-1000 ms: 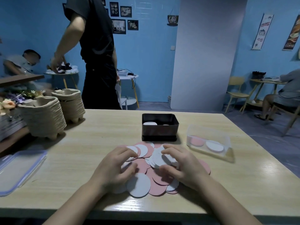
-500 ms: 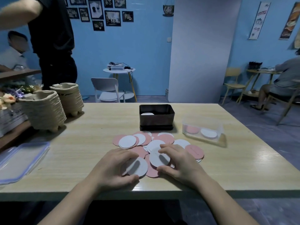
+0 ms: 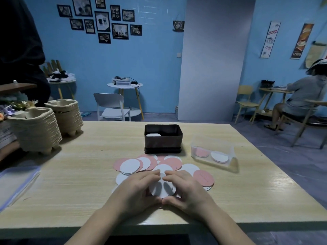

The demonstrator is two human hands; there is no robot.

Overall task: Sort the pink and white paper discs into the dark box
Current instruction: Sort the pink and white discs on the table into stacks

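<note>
A heap of pink and white paper discs (image 3: 150, 163) lies on the wooden table in front of the dark box (image 3: 163, 140), which holds a white disc (image 3: 153, 134). My left hand (image 3: 136, 190) and my right hand (image 3: 185, 188) cup a small stack of white discs (image 3: 161, 189) between them at the near side of the heap, fingertips almost meeting over it. A pink disc (image 3: 203, 177) lies just right of my right hand.
A clear plastic tub (image 3: 213, 152) with one pink and one white disc stands right of the box. Stacked pulp trays (image 3: 35, 128) sit at the far left, a clear lid (image 3: 16, 183) at the left edge. People sit and stand beyond the table.
Both hands have drawn together around a stack of white discs near the table's front. The camera has tilted up, and the standing person has moved off to the left.
</note>
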